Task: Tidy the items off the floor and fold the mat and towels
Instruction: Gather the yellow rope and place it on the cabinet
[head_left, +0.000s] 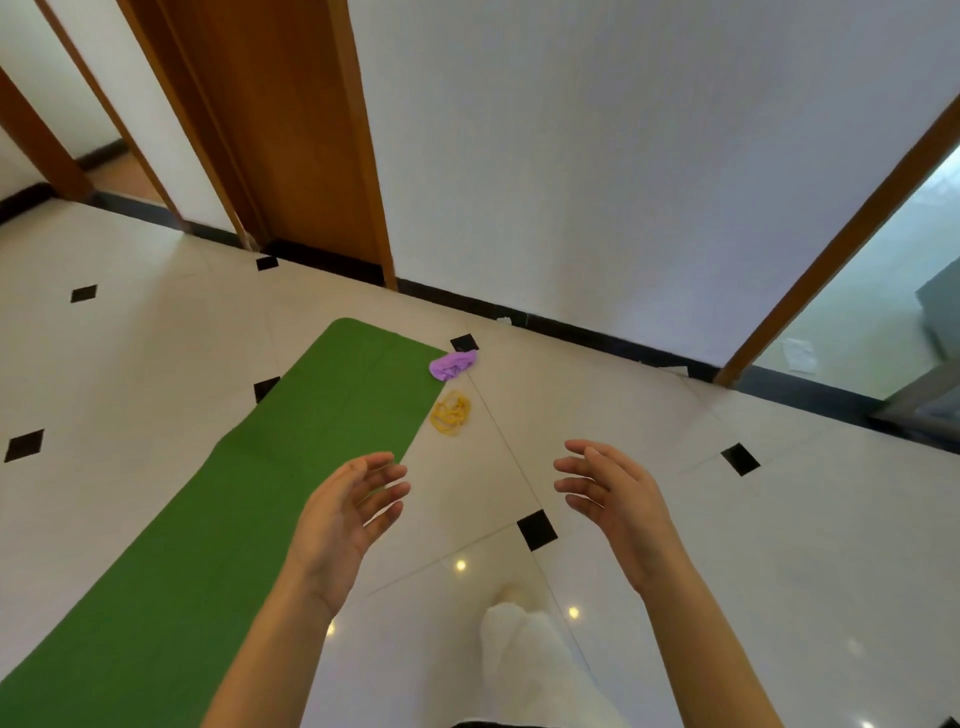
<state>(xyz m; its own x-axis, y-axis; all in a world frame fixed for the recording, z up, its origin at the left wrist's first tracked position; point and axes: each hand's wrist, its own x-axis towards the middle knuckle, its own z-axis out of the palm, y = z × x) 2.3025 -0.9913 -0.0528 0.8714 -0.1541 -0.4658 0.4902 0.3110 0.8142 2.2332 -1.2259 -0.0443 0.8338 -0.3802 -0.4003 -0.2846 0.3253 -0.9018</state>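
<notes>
A green mat (218, 499) lies flat on the tiled floor, running from the lower left toward the far wall. A crumpled purple cloth (453, 364) rests at the mat's far right corner. Just nearer than it, a tangled yellow band or cord (451, 413) lies on the tiles beside the mat's edge. My left hand (347, 514) hovers over the mat's right edge, palm turned inward, fingers apart and empty. My right hand (613, 493) is held out over bare tiles, fingers spread, also empty. Both hands are short of the yellow item.
A white wall with a dark skirting (571, 330) runs behind the items. A wooden door (291, 130) stands at the left, a glass door with a wooden frame (841, 249) at the right. My white-socked foot (524, 644) is below the hands.
</notes>
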